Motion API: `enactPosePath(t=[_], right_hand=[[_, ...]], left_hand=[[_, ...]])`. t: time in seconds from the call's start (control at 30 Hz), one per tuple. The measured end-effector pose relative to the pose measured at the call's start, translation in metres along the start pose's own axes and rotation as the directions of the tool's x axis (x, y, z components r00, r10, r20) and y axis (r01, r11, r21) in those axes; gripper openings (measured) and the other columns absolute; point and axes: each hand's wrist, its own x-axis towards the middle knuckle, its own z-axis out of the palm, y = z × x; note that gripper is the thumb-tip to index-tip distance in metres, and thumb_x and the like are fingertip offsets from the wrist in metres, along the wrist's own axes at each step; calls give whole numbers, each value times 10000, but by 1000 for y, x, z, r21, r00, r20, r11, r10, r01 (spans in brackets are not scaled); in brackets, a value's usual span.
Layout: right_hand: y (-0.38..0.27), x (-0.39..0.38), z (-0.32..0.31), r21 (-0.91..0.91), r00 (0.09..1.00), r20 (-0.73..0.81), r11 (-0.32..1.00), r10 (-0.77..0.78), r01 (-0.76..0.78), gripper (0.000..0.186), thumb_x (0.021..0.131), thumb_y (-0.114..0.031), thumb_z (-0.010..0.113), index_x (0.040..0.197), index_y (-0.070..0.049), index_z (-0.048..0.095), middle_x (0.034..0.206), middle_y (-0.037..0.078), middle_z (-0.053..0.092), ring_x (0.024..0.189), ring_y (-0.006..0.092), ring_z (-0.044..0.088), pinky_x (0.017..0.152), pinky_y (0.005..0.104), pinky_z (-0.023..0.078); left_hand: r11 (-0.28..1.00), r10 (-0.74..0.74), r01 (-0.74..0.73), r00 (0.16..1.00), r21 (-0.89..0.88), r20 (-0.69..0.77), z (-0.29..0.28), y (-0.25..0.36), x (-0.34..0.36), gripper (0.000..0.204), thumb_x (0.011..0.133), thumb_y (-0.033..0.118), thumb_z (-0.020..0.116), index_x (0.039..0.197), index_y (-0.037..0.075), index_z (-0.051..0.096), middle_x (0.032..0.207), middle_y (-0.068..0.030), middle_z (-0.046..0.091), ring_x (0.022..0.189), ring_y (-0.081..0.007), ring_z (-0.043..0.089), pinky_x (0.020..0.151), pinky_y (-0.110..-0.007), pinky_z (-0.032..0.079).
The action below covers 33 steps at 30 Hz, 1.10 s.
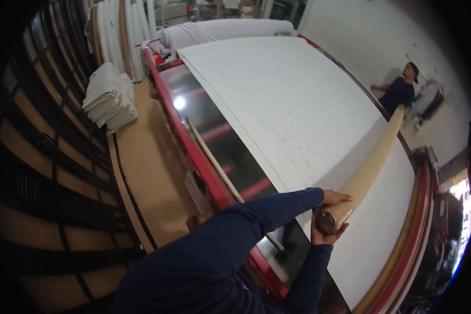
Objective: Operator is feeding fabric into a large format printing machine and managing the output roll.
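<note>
I hold the near end of a long, pale tan roll (372, 159), which has a shiny wrapped end and slants away over the white sheet (267, 99) on the large table. My left hand (336, 198) grips the roll from its upper left side. My right hand (325, 234) cups the end from below, fingers curled round it. At the far end, a person (395, 94) in a dark top and cap has a hand at the roll. A thin pale rod (214, 159) lies along the dark polished strip beside the sheet, partly hidden by my left arm.
A red rail (170, 118) edges the table. A thick white fabric roll (230, 30) lies at the back. Folded white stacks (110, 97) and upright rolls (112, 34) stand at the left, beside a dark slatted rack (36, 157). Red rails (422, 204) curve along the right.
</note>
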Motion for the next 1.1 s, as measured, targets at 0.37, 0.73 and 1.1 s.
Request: enactPosePath(t=[0.37,0.73,1.1], right_hand=[[330,216,149,246,996,55,968,-74,58,887,692,-469,733,1422,-80,413,1415,211,447,1297,461,412,1092,618,338],[541,319,234,155,997,-79,988,10,3,803,752,-484,704,1390,-78,433,1374,223,468,1237,451,448,1027,624,394],[711,445,369,50,996,-49,996,79,-76,723,800,-551,661,1348,-113,485,1289,160,563,1154,394,546,962,610,454]], left_hand=[[573,544,142,670,807,-504,-366,22,-463,756,922,499,557,1429,-31,372,1430,-264,438,1348,-352,417,1107,-417,343],[673,735,-24,-93,739,-672,-659,186,-806,351,936,191,589,1206,-33,580,1158,-118,631,1085,-183,584,948,-287,444],[449,738,249,438,858,-513,-951,382,-730,392,920,301,613,1186,13,607,1140,-160,631,1064,-272,603,920,-351,469]])
